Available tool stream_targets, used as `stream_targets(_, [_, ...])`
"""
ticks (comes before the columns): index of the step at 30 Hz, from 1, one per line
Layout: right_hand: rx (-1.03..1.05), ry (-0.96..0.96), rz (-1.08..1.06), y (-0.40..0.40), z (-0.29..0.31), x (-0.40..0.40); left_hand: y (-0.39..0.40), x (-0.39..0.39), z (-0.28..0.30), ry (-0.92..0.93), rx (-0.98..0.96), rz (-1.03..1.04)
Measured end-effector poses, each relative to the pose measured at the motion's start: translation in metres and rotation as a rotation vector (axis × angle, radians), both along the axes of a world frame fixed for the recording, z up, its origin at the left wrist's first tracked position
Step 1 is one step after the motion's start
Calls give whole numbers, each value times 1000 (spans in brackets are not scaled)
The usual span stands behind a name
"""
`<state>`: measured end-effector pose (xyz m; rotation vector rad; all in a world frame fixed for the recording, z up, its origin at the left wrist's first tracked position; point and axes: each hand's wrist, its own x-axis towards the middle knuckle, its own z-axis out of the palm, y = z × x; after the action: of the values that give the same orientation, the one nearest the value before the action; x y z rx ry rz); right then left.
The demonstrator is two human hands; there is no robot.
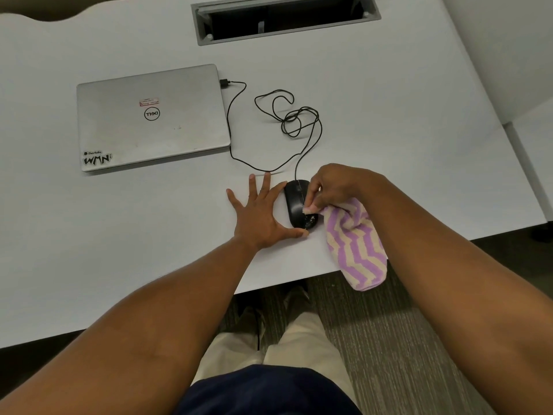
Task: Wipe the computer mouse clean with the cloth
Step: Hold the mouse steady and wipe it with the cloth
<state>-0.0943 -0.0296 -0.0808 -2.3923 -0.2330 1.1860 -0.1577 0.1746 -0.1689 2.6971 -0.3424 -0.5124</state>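
A black wired computer mouse [296,202] lies on the white table [389,130] near its front edge. My left hand [258,214] lies flat beside it with fingers spread, its thumb against the mouse's near end. My right hand [335,185] grips a purple and cream zigzag cloth [356,247] and presses a corner of it onto the right side of the mouse. The rest of the cloth hangs past the table's front edge.
A closed silver laptop [149,118] with stickers lies to the left at the back. The mouse's black cable [287,121] loops across the table to the laptop's side. A grey cable tray opening [284,18] sits at the far edge. My legs show below the table.
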Motion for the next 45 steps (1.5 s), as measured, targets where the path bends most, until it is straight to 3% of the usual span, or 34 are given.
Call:
stream_targets(3, [-13, 1, 8, -7, 3, 1, 0, 0, 0, 4, -1, 2])
stream_targets(7, [64, -164, -185, -13, -1, 2, 0, 1, -1, 4, 2, -1])
stream_targets(15, [52, -349, -292, 1, -7, 1, 0, 0, -4, -20, -4, 7])
stream_targets(33, [2, 18, -43, -20, -4, -24, 0, 0, -1, -15, 22, -7])
stream_targets(41, [98, -178, -228, -17, 3, -18, 0, 1, -5, -21, 15, 0])
stream_targets(45, [93, -255, -143, -7, 1, -22, 0, 1, -5, -20, 17, 7])
